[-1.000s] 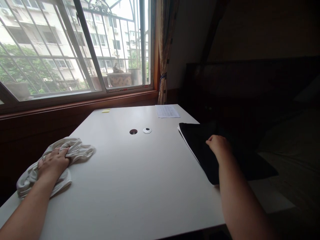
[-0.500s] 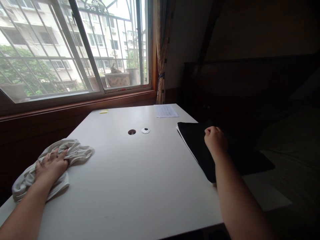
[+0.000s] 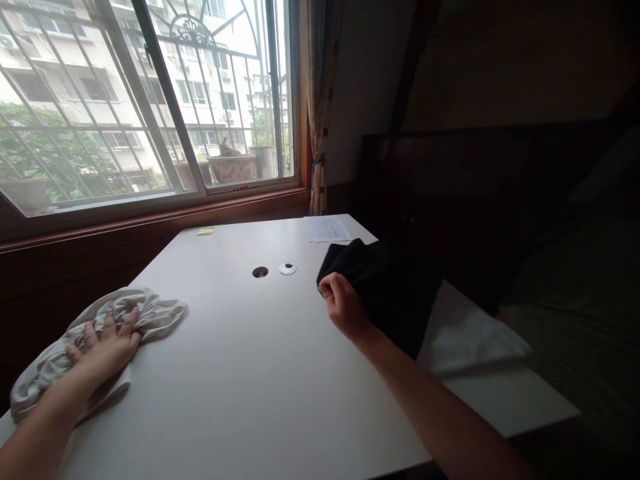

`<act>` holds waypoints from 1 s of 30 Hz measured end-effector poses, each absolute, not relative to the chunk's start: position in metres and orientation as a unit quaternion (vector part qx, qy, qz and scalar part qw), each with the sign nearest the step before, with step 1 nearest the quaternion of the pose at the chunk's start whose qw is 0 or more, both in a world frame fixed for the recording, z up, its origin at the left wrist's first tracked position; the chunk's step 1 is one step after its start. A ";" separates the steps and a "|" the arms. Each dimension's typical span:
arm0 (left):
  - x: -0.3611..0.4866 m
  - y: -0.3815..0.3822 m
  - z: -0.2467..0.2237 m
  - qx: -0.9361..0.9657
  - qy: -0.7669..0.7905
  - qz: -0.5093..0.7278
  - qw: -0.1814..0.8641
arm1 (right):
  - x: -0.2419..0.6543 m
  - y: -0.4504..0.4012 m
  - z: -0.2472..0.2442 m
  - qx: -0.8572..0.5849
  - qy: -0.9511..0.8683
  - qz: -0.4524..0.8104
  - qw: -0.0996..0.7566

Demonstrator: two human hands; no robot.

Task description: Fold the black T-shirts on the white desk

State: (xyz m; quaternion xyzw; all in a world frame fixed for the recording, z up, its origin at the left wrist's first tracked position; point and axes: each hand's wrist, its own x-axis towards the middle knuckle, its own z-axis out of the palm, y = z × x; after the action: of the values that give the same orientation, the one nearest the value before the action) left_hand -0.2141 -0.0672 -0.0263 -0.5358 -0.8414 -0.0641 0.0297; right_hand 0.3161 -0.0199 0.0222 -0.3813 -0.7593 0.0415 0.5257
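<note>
My left hand (image 3: 107,347) lies on a crumpled off-white cloth (image 3: 163,317) at the table's left edge, its fingers spread over the folds. My right hand (image 3: 345,307) is closed on the near left edge of a black cloth (image 3: 390,287). The black cloth bunches up over the right side of the white table (image 3: 240,387). To its right a white flap (image 3: 470,333) shows; whether it is the cloth's underside or a separate piece, I cannot tell.
Toward the back of the table are a round cable hole (image 3: 260,272) and its loose cover (image 3: 287,269). Printed paper (image 3: 327,229) lies at the back right, yellow sticky notes (image 3: 205,231) at the back left. Beyond are a barred window (image 3: 225,120) and a curtain (image 3: 320,113).
My right hand has moved left over the table and drawn the black cloth with it, baring the white flap at right. My left hand stays on the off-white cloth, its fingers spread a little wider.
</note>
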 end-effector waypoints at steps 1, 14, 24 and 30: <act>-0.210 -0.069 -0.028 -0.522 -0.848 -0.083 0.027 | 0.308 -0.026 0.021 -0.362 -0.773 0.063 0.517; -0.112 -0.069 -0.025 -0.829 -0.549 -0.092 0.049 | 0.247 -0.093 0.009 0.033 -0.917 0.053 0.395; 0.008 -0.049 -0.012 -0.885 -0.416 -0.204 -0.049 | 0.265 -0.072 0.006 -0.103 -0.923 0.027 0.371; 0.003 -0.054 -0.002 -0.856 -0.457 -0.214 -0.110 | 0.289 -0.042 0.016 -0.357 -0.853 0.012 0.381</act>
State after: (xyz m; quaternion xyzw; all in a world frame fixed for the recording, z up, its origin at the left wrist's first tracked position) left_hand 0.0026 -0.0536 -0.0017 -0.8565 -0.4567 -0.2139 -0.1101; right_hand 0.2892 -0.0419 0.0162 -0.3569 -0.8528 0.0124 0.3810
